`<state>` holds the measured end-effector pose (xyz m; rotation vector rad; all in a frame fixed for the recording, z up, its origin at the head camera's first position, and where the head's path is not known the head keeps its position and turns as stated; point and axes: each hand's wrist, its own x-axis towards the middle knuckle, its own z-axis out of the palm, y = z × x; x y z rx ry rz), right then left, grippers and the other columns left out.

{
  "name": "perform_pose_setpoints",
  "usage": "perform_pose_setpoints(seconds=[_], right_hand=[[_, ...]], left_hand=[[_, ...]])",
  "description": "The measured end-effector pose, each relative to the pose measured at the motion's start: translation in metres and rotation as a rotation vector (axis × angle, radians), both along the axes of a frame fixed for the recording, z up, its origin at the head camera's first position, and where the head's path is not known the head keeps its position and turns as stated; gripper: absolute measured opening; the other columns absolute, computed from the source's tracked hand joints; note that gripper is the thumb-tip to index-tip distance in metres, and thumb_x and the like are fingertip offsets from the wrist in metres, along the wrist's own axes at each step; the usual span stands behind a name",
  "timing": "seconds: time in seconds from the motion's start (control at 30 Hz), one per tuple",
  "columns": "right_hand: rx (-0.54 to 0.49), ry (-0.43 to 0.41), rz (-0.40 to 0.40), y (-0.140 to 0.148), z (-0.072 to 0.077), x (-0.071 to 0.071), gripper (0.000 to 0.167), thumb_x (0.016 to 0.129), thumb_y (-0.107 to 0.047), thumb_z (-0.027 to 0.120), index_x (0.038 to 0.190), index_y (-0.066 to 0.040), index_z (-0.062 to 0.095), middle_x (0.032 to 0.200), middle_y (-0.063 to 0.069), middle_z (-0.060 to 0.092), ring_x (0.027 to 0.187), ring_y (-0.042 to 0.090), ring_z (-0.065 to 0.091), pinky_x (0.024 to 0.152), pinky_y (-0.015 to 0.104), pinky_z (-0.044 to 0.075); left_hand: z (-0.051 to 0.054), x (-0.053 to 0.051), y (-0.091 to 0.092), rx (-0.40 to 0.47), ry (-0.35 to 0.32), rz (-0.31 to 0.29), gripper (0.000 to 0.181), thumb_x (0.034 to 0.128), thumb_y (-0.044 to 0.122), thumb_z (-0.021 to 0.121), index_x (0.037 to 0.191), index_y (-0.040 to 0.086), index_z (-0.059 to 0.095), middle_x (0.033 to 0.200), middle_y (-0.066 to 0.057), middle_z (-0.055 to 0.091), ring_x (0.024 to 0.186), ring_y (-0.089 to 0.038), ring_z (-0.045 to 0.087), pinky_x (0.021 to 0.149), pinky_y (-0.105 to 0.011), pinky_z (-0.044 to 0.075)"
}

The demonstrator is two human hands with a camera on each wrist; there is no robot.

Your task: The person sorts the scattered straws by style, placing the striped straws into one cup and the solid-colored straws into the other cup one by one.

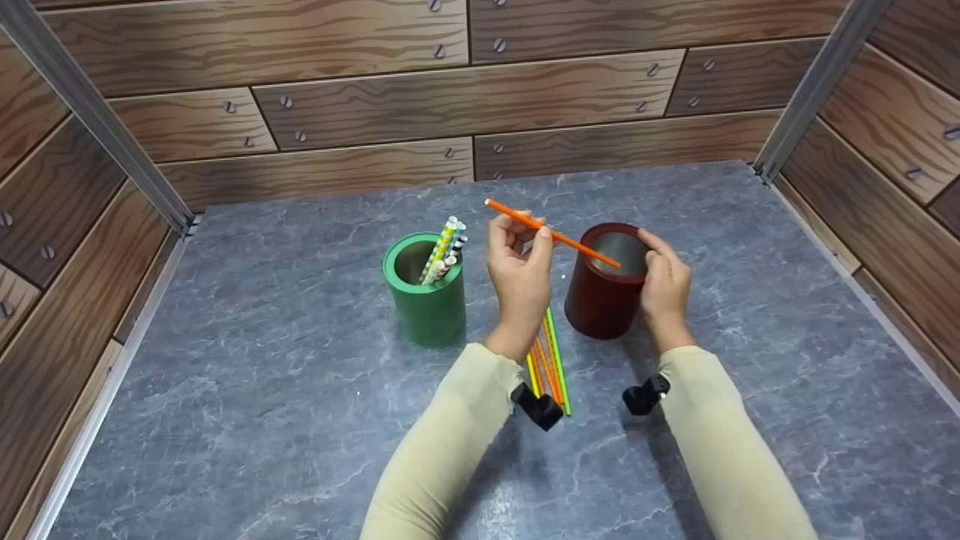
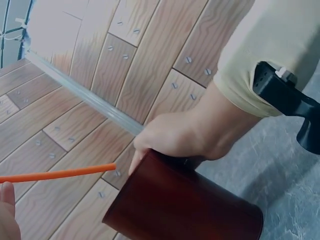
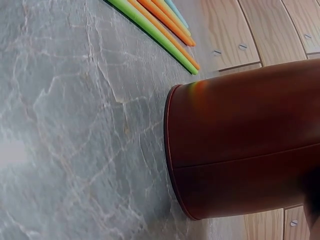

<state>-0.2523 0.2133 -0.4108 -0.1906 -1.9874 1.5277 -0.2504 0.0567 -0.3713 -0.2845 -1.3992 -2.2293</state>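
My left hand (image 1: 521,281) pinches an orange straw (image 1: 574,244) between thumb and fingers. The straw slants down to the right, its lower end over the mouth of a dark red-brown cylindrical holder (image 1: 604,304). My right hand (image 1: 666,289) grips that holder by its right side at the rim; its fingers are partly hidden. In the left wrist view the right hand (image 2: 175,135) reaches over the holder (image 2: 185,200), with the straw (image 2: 60,175) at the left. The holder's side (image 3: 245,140) fills much of the right wrist view.
A green cylindrical holder (image 1: 429,315) with several patterned paper straws (image 1: 442,251) stands to the left. Loose green, orange and yellow straws (image 1: 553,360) lie on the grey marbled table (image 1: 285,390), partly under the left forearm. Wood-patterned walls (image 1: 360,97) enclose the table.
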Motion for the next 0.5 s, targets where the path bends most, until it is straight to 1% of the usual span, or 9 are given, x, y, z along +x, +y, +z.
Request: perform_pose_setpoints(seconds=[0.1,0.23,0.37,0.5], right_hand=[[-0.008,0.005,-0.002,0.0,0.0,0.001,0.038,0.087,0.004,0.036,0.116,0.009,0.06,0.121,0.022,0.058,0.119,0.027,0.05,0.102,0.032,0.035],[-0.012,0.009,0.001,0.0,0.001,0.0,0.038,0.087,0.003,0.036,0.116,0.009,0.061,0.122,0.022,0.058,0.119,0.027,0.049,0.102,0.033,0.035],[-0.011,0.008,0.008,-0.001,0.0,0.0,0.039,0.087,0.003,0.036,0.116,0.009,0.06,0.122,0.021,0.058,0.119,0.027,0.049,0.102,0.033,0.035],[-0.018,0.013,0.0,0.0,0.0,0.0,0.038,0.086,0.004,0.036,0.115,0.009,0.061,0.121,0.022,0.058,0.119,0.027,0.05,0.102,0.032,0.035]], left_hand=[[-0.004,-0.001,0.003,-0.042,0.02,0.007,0.019,0.0836,-0.011,0.055,0.101,-0.006,0.049,0.094,-0.018,0.056,0.084,-0.018,0.057,0.073,-0.033,0.052],[-0.012,-0.003,0.007,-0.117,0.071,0.012,0.019,0.0842,-0.008,0.057,0.101,-0.006,0.05,0.095,-0.02,0.057,0.086,-0.022,0.059,0.073,-0.031,0.052],[-0.019,-0.003,0.012,-0.186,0.105,0.007,0.017,0.0841,-0.008,0.057,0.099,-0.006,0.051,0.095,-0.02,0.058,0.087,-0.021,0.059,0.074,-0.031,0.053],[-0.023,-0.003,0.018,-0.268,0.109,-0.003,0.015,0.0845,-0.005,0.057,0.099,-0.004,0.053,0.092,-0.02,0.059,0.086,-0.017,0.06,0.074,-0.026,0.053]])
